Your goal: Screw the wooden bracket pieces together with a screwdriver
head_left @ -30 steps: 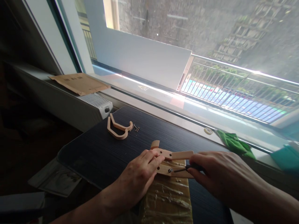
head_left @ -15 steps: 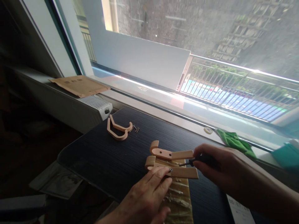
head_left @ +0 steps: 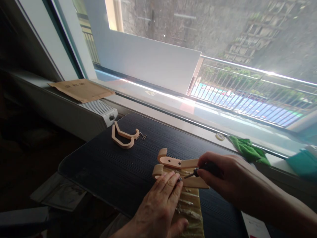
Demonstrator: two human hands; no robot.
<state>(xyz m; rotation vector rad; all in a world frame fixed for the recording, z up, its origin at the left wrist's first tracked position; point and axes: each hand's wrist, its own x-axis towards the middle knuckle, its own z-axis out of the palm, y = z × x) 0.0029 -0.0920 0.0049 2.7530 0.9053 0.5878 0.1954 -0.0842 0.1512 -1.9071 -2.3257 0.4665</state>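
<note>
- Black screwdriver [head_left: 210, 168] in the person's right hand [head_left: 224, 170], whose fingers and thumb are closed round the handle; the thin shaft points left, its tip just beside a small metal screw [head_left: 180, 179].
- That screw sticks up from the near wooden hook [head_left: 196, 182]; whether the tip touches it cannot be told.
- The left hand [head_left: 162, 200] lies flat and unclenched over the near wooden hook, fingers extended side by side, their tips at the screw, the thumb spread out over the block below.
- Just beyond it lies the far wooden hook [head_left: 173, 161], roughly parallel, with two dark holes showing and its curled end to the left; the right hand covers its other end.
- Both hooks rest on a yellowish block [head_left: 189, 213] wrapped in wrinkled clear film, set on a black wood-grain table [head_left: 99, 168].
- Farther left on the table, two more bent wooden hooks [head_left: 120, 143] lie close together, a few loose screws [head_left: 143, 136] near their curled ends.
- Along the windowsill sit a small tape roll [head_left: 220, 136] and a crumpled green cloth [head_left: 249, 150].
- Past the table's far left corner, a brown paper envelope [head_left: 83, 91] lies on a white radiator [head_left: 99, 110].
</note>
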